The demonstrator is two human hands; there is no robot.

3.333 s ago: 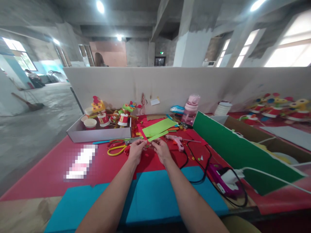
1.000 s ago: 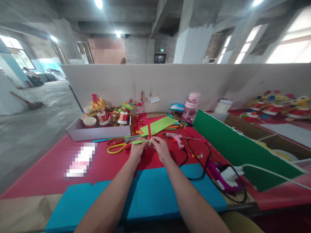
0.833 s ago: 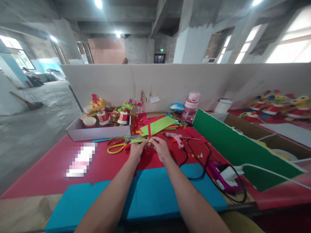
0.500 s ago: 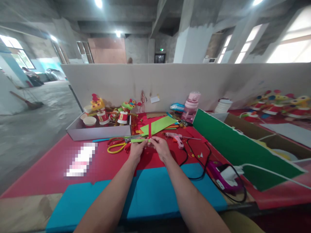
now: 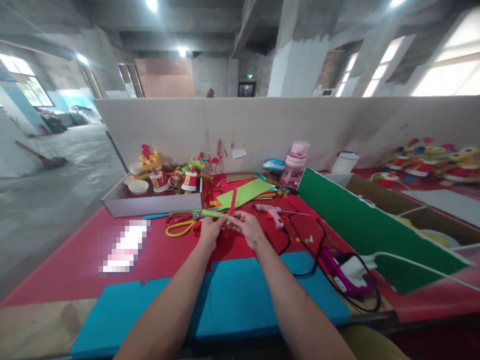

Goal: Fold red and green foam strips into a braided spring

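Green strip (image 5: 213, 214): slim pc of lime paper, held just above the bench (image 5: 80, 265), jutting to the person's left, inner end lost among the fingers
Red strip (image 5: 233, 201): points away from the person, roughly crosswise to the green one; far end in front of the lime sheet (image 5: 249, 192), near end at the fingertips; can't see exactly how the two pcs meet
Left hand (image 5: 211, 231): thumb & fingers pinched on the green strip
Right hand (image 5: 243, 227): also pinching, at the near end of the red strip, tips right by the left hand's
Scissors (image 5: 196, 217): yellow & red handles, lying just beyond & left of the left hand
Glue gun (image 5: 275, 216): pink, on its side, right of the right hand, w/ a dark cable
Blue sheet (image 5: 247, 295): nr edge of bench, under the forearms
White box (image 5: 153, 206): far left, holds paper cups (image 5: 138, 187) & bright creature figures (image 5: 150, 160)
Green box (image 5: 367, 235): over on the right, w/ a purple power strip (image 5: 347, 275) in front
Pink bottle (image 5: 294, 167): at the back, btwn green box & pale partition (image 5: 262, 120)
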